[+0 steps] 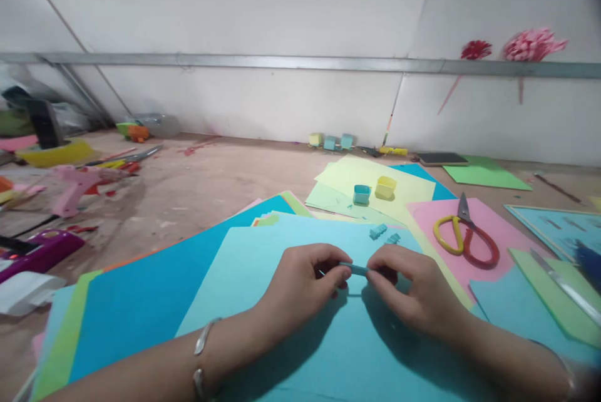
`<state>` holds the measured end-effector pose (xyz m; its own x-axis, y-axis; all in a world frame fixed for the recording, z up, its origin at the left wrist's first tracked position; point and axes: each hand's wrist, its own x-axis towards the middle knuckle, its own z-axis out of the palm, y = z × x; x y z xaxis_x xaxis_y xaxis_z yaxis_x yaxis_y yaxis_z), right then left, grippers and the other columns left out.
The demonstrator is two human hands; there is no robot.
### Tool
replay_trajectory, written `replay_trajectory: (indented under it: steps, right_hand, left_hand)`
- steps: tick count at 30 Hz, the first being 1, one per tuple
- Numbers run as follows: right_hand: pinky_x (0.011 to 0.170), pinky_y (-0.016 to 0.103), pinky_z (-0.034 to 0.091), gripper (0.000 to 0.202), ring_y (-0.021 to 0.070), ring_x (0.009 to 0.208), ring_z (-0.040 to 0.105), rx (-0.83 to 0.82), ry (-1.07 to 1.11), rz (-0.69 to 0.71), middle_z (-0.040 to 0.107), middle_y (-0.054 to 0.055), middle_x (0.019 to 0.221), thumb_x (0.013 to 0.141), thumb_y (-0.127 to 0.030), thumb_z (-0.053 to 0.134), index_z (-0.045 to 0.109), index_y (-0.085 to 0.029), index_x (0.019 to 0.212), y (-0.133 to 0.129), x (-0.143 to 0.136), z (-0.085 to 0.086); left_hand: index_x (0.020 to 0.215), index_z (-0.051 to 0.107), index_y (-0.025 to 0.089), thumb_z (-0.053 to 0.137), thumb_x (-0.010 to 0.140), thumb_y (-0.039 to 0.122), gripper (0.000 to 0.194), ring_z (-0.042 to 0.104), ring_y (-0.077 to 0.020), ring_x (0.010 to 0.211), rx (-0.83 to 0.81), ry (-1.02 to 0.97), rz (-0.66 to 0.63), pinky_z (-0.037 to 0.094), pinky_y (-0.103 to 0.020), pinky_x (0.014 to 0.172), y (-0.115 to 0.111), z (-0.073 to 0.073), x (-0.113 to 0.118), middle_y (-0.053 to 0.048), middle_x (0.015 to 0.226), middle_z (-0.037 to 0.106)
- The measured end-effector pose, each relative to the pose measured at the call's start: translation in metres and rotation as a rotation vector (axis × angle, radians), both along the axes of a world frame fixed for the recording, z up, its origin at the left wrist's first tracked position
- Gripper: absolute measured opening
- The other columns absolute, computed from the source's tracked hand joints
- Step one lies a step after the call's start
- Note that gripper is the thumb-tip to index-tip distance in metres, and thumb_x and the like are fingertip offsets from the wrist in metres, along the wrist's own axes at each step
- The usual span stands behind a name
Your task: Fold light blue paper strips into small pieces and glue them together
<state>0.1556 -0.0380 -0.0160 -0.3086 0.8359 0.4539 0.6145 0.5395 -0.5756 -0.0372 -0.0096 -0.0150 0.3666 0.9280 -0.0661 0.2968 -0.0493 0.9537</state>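
Stacked paper sheets (141, 302) lay central on the tabletop (211, 167), with two paper pieces (378, 231) on top. Left: glue gun (74, 188). Right: scissors (464, 226), on a sheet (425, 217); knife (566, 286) farther right. Behind the stack, two boxes (385, 186) stood on other sheets (352, 170); three cubes (330, 143) sat behind those, near the wall (235, 101).

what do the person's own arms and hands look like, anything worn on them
Both hands, left and right, are bare, with no gloves, and the forearms show no sleeves. The left wrist wears a silvery open bangle with flattened, rounded ends. Something thin circles the right wrist, likely a bangle too, but it is too dim and blurred to tell.
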Motion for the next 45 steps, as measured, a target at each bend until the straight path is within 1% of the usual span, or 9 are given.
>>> replay_trajectory:
  steps: [9, 14, 18, 21, 24, 27, 33, 39, 45]
  right_hand:
    - [0.053, 0.022, 0.037, 0.016, 0.0092, 0.056, 0.047, -0.067, -0.004, -0.002, 0.056, -0.002, 0.062, 0.085, -0.015, 0.051, 0.057, -0.017, 0.070, -0.002, -0.003, -0.008]
    - [0.052, 0.022, 0.037, 0.012, 0.0099, 0.056, 0.048, -0.036, 0.026, 0.016, 0.057, -0.001, 0.063, 0.084, -0.017, 0.051, 0.059, -0.017, 0.074, -0.004, -0.008, -0.004]
    - [0.051, 0.023, 0.037, 0.014, 0.0100, 0.054, 0.046, -0.050, 0.085, -0.003, 0.052, -0.002, 0.060, 0.082, -0.016, 0.050, 0.055, -0.019, 0.069, -0.006, -0.014, 0.000]
    - [0.052, 0.023, 0.038, 0.014, 0.0105, 0.055, 0.046, -0.166, 0.186, -0.051, 0.052, -0.002, 0.060, 0.081, -0.018, 0.050, 0.055, -0.019, 0.068, -0.007, -0.016, 0.000]
    - [0.055, 0.025, 0.041, 0.013, 0.0121, 0.059, 0.049, -0.356, 0.328, -0.088, 0.054, -0.002, 0.064, 0.082, -0.026, 0.054, 0.058, -0.019, 0.073, -0.007, -0.017, -0.001]
    - [0.055, 0.026, 0.041, 0.015, 0.0124, 0.060, 0.047, -0.486, 0.407, -0.081, 0.052, -0.002, 0.064, 0.081, -0.032, 0.057, 0.058, -0.019, 0.073, -0.007, -0.018, -0.002]
    - [0.051, 0.025, 0.037, 0.015, 0.0114, 0.055, 0.046, -0.601, 0.412, -0.062, 0.050, -0.004, 0.058, 0.077, -0.030, 0.057, 0.055, -0.020, 0.067, -0.005, -0.017, 0.001]
    - [0.050, 0.025, 0.037, 0.016, 0.0110, 0.054, 0.047, -0.620, 0.413, -0.045, 0.053, -0.003, 0.057, 0.077, -0.028, 0.057, 0.052, -0.020, 0.065, -0.007, -0.017, 0.003]
    - [0.047, 0.023, 0.034, 0.008, 0.0097, 0.052, 0.039, -0.547, 0.453, -0.052, 0.042, -0.006, 0.057, 0.075, -0.025, 0.057, 0.051, -0.021, 0.070, -0.010, -0.018, 0.002]
  left_hand:
    - [0.083, 0.068, 0.017, 0.061, 0.074, 0.025, 0.014, 0.054, -0.0116, 0.052, 0.022, 0.047, -0.007, 0.045, -0.024, 0.052, 0.000, 0.002, 0.000, 0.002, 0.062, 0.057]
    - [0.078, 0.067, 0.016, 0.059, 0.075, 0.023, 0.011, 0.052, -0.0117, 0.053, 0.038, 0.060, -0.042, 0.042, -0.023, 0.052, -0.003, 0.003, 0.001, 0.002, 0.059, 0.056]
    - [0.081, 0.067, 0.016, 0.060, 0.074, 0.023, 0.012, 0.054, -0.0110, 0.052, -0.028, -0.030, -0.069, 0.043, -0.024, 0.054, -0.008, 0.005, 0.004, 0.003, 0.059, 0.057]
    - [0.087, 0.063, 0.015, 0.067, 0.068, 0.024, 0.021, 0.054, -0.0107, 0.050, -0.196, -0.176, -0.021, 0.044, -0.025, 0.053, -0.009, 0.006, 0.007, 0.005, 0.058, 0.056]
    - [0.077, 0.057, 0.016, 0.074, 0.063, 0.024, 0.023, 0.051, -0.0096, 0.051, -0.315, -0.289, -0.012, 0.044, -0.024, 0.052, -0.009, 0.004, 0.009, 0.004, 0.059, 0.055]
    - [0.067, 0.053, 0.016, 0.075, 0.064, 0.025, 0.024, 0.049, -0.0089, 0.055, -0.287, -0.289, -0.036, 0.042, -0.024, 0.053, -0.008, 0.003, 0.009, 0.004, 0.060, 0.053]
    - [0.068, 0.054, 0.016, 0.070, 0.068, 0.025, 0.019, 0.049, -0.0094, 0.055, -0.246, -0.235, -0.047, 0.040, -0.025, 0.054, -0.009, 0.008, 0.007, 0.003, 0.060, 0.053]
    - [0.071, 0.054, 0.018, 0.070, 0.067, 0.025, 0.018, 0.048, -0.0094, 0.054, -0.268, -0.279, -0.059, 0.041, -0.024, 0.051, -0.010, 0.012, 0.008, 0.005, 0.058, 0.051]
    - [0.070, 0.054, 0.018, 0.067, 0.063, 0.021, 0.015, 0.047, -0.0081, 0.050, -0.336, -0.297, -0.083, 0.040, -0.023, 0.048, -0.011, 0.011, 0.007, 0.005, 0.055, 0.050]
